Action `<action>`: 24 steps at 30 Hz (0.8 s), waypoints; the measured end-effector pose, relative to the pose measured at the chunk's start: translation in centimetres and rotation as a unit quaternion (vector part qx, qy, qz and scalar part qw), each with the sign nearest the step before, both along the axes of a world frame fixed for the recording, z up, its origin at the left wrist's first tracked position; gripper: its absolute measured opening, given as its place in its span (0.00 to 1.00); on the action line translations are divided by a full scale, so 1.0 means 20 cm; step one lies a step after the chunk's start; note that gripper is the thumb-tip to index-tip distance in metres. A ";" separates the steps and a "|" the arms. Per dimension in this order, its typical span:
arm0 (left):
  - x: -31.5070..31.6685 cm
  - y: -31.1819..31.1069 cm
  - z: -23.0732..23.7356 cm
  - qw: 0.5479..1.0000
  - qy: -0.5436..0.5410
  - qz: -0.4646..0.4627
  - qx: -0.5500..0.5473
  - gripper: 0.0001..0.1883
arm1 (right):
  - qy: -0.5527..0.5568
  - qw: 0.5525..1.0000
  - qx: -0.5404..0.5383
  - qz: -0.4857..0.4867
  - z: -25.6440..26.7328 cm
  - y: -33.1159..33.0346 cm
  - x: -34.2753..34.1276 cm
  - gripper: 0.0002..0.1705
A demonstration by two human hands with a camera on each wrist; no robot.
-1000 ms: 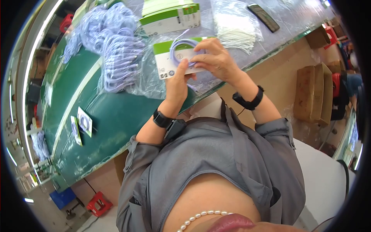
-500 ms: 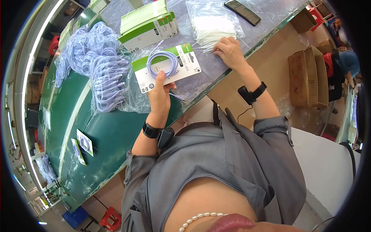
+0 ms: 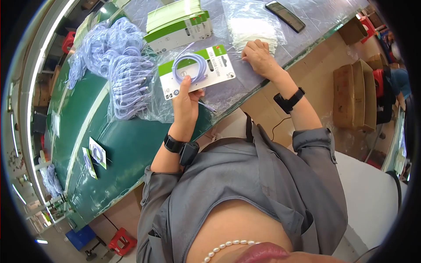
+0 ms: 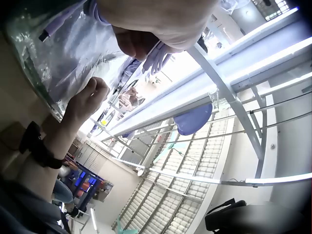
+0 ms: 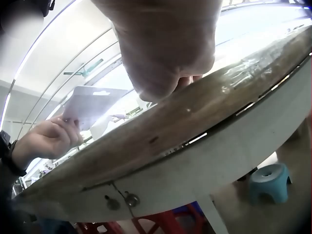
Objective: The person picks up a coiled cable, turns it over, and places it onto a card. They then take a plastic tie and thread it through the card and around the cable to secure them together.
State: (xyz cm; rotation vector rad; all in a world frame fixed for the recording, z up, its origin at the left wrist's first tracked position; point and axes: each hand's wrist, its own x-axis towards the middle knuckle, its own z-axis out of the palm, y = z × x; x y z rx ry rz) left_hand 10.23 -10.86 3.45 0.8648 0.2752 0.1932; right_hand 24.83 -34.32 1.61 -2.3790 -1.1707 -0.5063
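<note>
The left hand (image 3: 185, 105) pinches a green and white card (image 3: 219, 65) at its lower edge, thumb over a coiled lilac cable (image 3: 202, 66) lying on the card's front. One cable end hangs below the card. The right hand (image 3: 259, 57) is at the near edge of a bundle of white ties (image 3: 250, 33) in a clear bag, its fingers bent; whether they pinch a tie is hidden. In the right wrist view the card (image 5: 92, 105) shows from behind, held by the left hand (image 5: 51, 139).
A stack of green and white cards (image 3: 175, 26) stands behind the held card. Bagged lilac cables (image 3: 129, 87) lie to the left, a phone (image 3: 285, 16) at the back right. Two carded cables (image 3: 98, 152) rest on the green surface. Cardboard boxes (image 3: 346, 96) stand on the floor at right.
The right hand has left the cable and card and moved right to the white ties. The left hand still holds the card, its front now uncovered.
</note>
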 end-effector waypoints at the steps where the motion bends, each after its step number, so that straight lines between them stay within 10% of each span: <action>1: 0.02 0.00 0.01 0.999 -0.010 -0.008 -0.048 0.13 | -0.001 1.000 0.002 0.010 0.02 0.02 0.01 0.05; 9: 0.09 0.02 0.10 0.972 -0.011 -0.002 -0.233 0.13 | 0.115 0.966 0.160 0.169 0.21 0.30 -0.18 0.08; 24: 0.07 0.00 0.16 0.958 0.000 -0.015 -0.285 0.15 | 0.098 0.954 0.263 0.100 0.25 0.50 -0.36 0.05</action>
